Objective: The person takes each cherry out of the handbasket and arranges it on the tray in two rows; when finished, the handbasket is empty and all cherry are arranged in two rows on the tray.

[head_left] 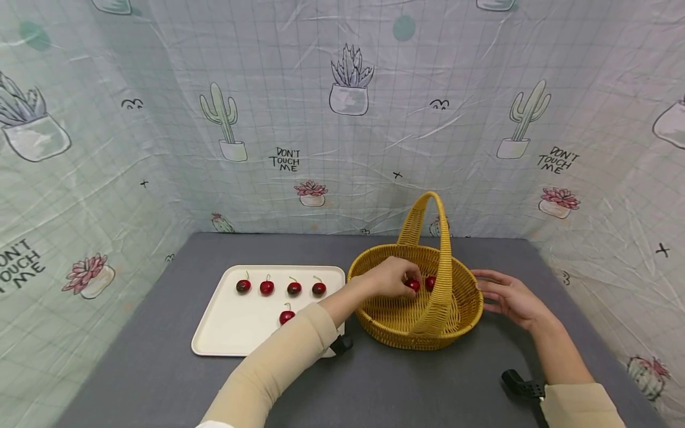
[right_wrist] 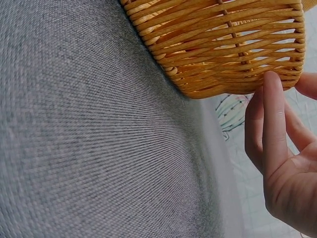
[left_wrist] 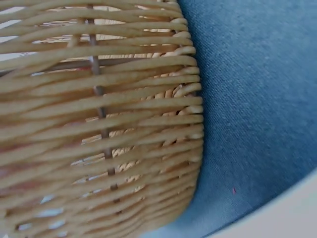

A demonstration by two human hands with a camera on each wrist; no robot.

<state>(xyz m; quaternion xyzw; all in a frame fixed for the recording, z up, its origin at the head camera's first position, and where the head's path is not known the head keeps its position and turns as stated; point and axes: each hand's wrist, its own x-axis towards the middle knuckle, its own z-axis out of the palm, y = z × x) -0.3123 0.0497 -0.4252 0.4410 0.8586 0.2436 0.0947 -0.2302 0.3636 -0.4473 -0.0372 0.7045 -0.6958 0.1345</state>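
Observation:
In the head view my left hand (head_left: pixel 393 277) reaches over the near left rim of a yellow wicker basket (head_left: pixel 369 327). Its fingertips pinch a dark red cherry (head_left: pixel 412 285) low inside the basket, left of the arched handle. A second cherry (head_left: pixel 430 283) lies just right of it, partly behind the handle. My right hand (head_left: pixel 508 296) is at the basket's right side, fingers fairly straight and touching the rim and outer wall. The right wrist view shows its fingertips (right_wrist: pixel 272 82) against the weave. In the left wrist view the basket wall (left_wrist: pixel 99 119) hides the left hand.
Left of the basket, a cream tray (head_left: pixel 219 333) holds several stemmed cherries, four in a back row including one cherry (head_left: pixel 266 286), and another cherry (head_left: pixel 286 315) nearer the front. My left sleeve covers its near right corner. A patterned cloth (head_left: pixel 267 119) hangs behind the grey tabletop (head_left: pixel 428 386).

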